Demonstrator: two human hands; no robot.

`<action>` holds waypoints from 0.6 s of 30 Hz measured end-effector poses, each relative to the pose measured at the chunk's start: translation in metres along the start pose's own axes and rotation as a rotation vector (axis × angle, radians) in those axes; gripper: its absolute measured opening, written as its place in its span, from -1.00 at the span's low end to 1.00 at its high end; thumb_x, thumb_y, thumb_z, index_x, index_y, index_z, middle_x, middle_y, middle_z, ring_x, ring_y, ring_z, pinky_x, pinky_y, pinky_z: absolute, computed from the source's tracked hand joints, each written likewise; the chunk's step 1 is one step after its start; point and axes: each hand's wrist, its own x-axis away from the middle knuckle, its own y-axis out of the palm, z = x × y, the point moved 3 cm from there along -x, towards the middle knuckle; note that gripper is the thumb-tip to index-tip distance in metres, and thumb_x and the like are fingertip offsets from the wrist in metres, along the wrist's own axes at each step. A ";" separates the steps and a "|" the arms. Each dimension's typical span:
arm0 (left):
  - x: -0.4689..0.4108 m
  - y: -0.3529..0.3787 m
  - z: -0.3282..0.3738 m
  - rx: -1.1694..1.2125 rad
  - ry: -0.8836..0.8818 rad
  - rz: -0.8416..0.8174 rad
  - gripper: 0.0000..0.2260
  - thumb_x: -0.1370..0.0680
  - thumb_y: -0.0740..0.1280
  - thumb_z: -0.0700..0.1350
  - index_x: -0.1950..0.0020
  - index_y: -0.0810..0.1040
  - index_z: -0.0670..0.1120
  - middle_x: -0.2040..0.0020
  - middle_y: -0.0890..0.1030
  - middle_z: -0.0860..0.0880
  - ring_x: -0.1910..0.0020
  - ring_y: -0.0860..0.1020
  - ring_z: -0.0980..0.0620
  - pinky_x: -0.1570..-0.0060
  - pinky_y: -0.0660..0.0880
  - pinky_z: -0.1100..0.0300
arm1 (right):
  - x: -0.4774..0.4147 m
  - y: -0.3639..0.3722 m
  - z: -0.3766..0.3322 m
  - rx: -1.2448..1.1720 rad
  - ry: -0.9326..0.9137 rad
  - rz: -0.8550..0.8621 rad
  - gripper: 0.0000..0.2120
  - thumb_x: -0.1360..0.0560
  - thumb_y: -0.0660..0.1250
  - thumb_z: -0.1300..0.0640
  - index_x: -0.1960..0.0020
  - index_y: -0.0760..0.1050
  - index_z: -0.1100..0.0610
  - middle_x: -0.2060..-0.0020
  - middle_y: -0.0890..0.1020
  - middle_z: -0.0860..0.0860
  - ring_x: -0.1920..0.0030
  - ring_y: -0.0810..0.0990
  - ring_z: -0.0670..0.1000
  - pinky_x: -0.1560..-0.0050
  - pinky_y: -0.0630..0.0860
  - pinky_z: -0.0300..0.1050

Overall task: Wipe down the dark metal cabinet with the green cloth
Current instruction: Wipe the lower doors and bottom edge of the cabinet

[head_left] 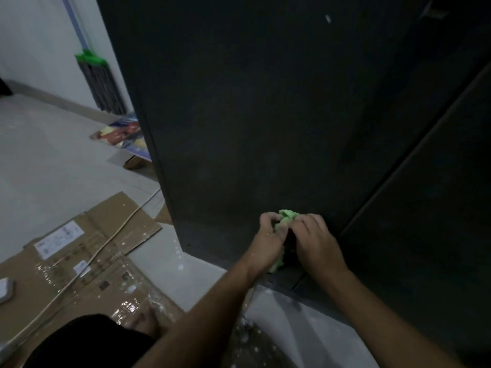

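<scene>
Dark metal cabinet [265, 115] rises just beyond both hands. Left hand [268, 239] and right hand [314, 240], fingers curled, together grip the bunched green cloth [288, 216] between them, arms outstretched.

Cloth [288, 217] sits between left hand [268, 240] and right hand [316, 240], low against the cabinet [252, 115] — cardboard [106, 248] on the floor [53, 160] leftward.

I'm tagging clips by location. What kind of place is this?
Probably a bare indoor room being fitted out or cleaned up: flattened cardboard lies on the pale, white-spattered floor, a broom leans against the wall, and a green cloth is held at the dark metal cabinet.
</scene>
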 end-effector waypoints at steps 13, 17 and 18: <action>-0.014 0.078 -0.033 0.147 0.302 0.496 -0.78 -0.57 0.31 0.00 -0.17 0.36 0.14 -0.14 0.49 -0.05 -0.10 0.50 -0.02 -0.13 0.47 -0.10 | 0.012 -0.099 0.041 -0.341 0.161 -0.216 -0.68 -0.52 0.27 0.18 -0.13 0.67 -0.12 -0.11 0.66 -0.22 -0.15 0.58 -0.26 -0.23 0.53 -0.19; -0.005 0.101 -0.001 -0.056 0.541 0.599 -0.77 -0.60 0.26 0.02 -0.22 0.32 0.05 -0.14 0.40 -0.03 -0.10 0.39 0.06 -0.15 0.39 0.05 | 0.023 -0.173 0.056 -0.069 -0.091 0.116 -0.69 -0.52 0.22 0.18 -0.07 0.69 -0.04 -0.16 0.67 -0.04 -0.38 0.50 0.13 -0.44 0.29 0.26; -0.002 0.106 0.012 -0.079 0.630 0.587 -0.75 -0.59 0.24 0.06 -0.22 0.33 0.04 -0.15 0.38 -0.02 -0.10 0.39 0.08 -0.14 0.40 0.11 | 0.023 -0.183 0.062 0.041 -0.096 0.163 -0.67 -0.53 0.19 0.16 -0.13 0.65 -0.10 -0.23 0.63 -0.02 -0.44 0.42 0.22 -0.43 0.18 0.43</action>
